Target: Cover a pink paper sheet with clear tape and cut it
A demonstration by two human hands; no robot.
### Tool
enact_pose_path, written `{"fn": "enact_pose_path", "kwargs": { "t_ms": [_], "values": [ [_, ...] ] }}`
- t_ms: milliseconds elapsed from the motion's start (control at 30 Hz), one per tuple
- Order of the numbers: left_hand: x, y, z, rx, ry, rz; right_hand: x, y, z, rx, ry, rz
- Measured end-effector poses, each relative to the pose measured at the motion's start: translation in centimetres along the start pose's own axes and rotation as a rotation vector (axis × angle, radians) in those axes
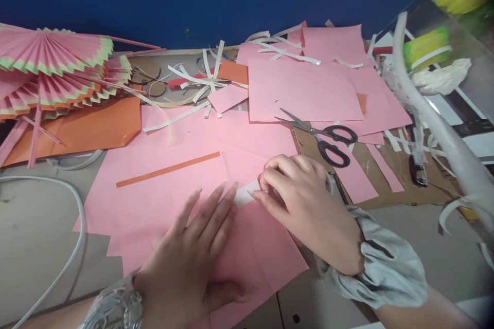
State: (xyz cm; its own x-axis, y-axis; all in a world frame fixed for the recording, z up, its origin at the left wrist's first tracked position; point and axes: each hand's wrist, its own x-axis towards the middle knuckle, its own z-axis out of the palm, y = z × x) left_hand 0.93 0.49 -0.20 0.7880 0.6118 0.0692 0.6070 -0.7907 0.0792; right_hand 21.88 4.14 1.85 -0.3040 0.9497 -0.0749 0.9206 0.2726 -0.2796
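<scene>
Left and nearer than the black-handled scissors (314, 130): white paper strip (245, 194) on pink paper (257, 234) — right hand (303, 205) pinching one end, left hand (193, 252) flat, gripping nothing. Judged light, limp, crease-prone; hold by ends.

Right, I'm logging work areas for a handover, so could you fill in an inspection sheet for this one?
Surface: grey surface, largely covered by pink paper.
Job's things: white strip and orange strip on the pink paper.
Clutter: scissors, open; paper fans, left; loose white strips, far side.
Hands: left hand spread on the pink paper; right hand curled at the white strip, grip unclear.
Cables: white cable, curving at left.
Surroundings: blue wall behind.
</scene>
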Motion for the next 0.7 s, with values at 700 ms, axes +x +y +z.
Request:
{"fn": "enact_pose_path", "kwargs": {
  "t_ms": [700],
  "values": [
    [1.3,-0.3,0.0,-0.092,-0.148,0.064,-0.4,0.0,0.1,-0.058,0.031,-0.004]
  ]
}}
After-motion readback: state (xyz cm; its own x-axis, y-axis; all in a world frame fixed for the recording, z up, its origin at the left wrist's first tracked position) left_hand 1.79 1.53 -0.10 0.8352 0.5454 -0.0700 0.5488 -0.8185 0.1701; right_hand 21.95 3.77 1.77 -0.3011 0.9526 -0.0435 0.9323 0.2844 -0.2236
